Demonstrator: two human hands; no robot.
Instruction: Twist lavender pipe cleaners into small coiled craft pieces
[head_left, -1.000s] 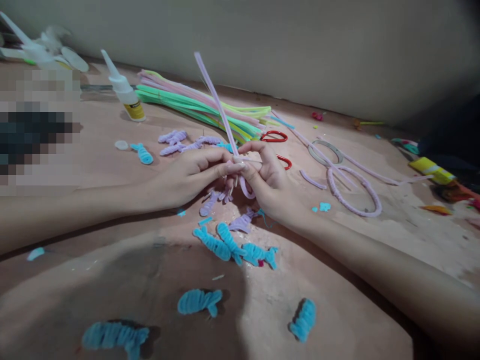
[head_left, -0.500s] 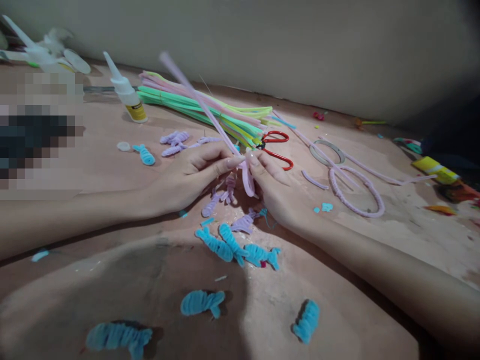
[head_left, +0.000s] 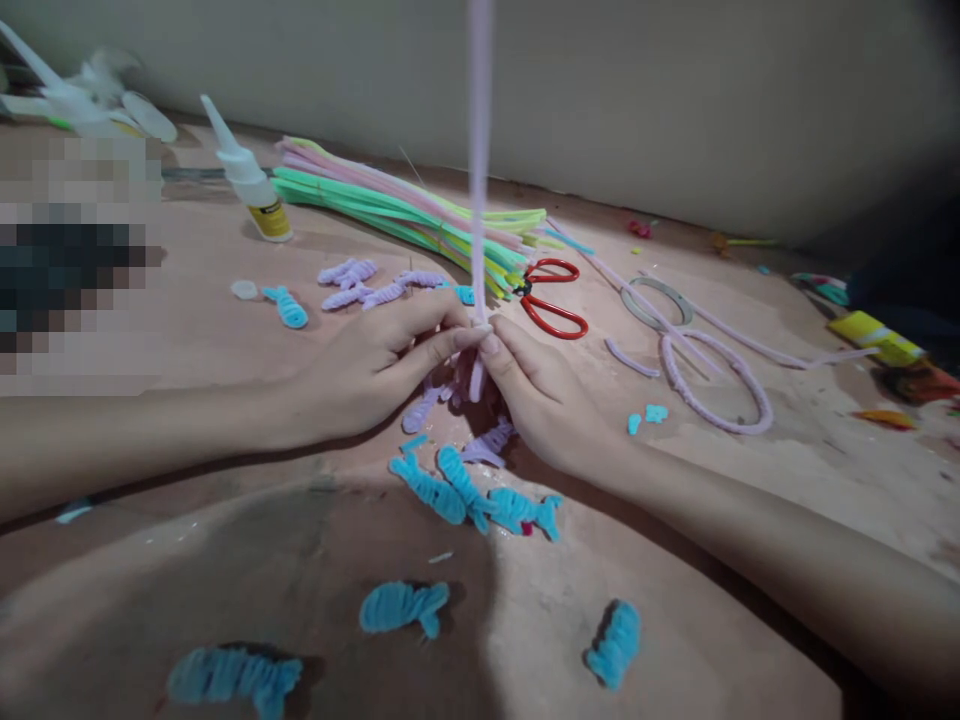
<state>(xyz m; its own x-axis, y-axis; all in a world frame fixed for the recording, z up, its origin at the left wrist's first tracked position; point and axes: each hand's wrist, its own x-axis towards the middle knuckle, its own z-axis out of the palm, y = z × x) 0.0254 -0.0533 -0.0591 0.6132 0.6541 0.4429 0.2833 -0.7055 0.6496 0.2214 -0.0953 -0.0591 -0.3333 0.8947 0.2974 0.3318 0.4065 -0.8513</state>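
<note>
Fingertips of my left hand (head_left: 420,345) and my right hand (head_left: 525,375) meet in a pinch around a pale pink pipe cleaner (head_left: 480,150). Its long end stands straight up past the top of the view, and a short bent loop hangs below the fingers. Just under my hands lie purple twisted pipe-cleaner pieces (head_left: 489,442), partly hidden. Nearer to me are several blue fish-shaped pipe-cleaner pieces (head_left: 431,490). Beyond my left hand rest more purple pieces (head_left: 349,283). Red-handled scissors (head_left: 555,325) lie past my right hand, blades under a pipe-cleaner bundle (head_left: 390,215).
A glue bottle (head_left: 255,195) with a yellow label stands at the back left. To the right lie a grey ring (head_left: 679,312), a pink wrapped hoop (head_left: 761,400) and loose pink stems. A wall (head_left: 675,110) rises behind the table. Blue scraps (head_left: 656,413) are scattered about.
The pipe cleaner's long end has swung from leaning left to upright. Its lower loop has turned and looks narrower. Both hands keep their pinch, with the right hand slightly lower and further left.
</note>
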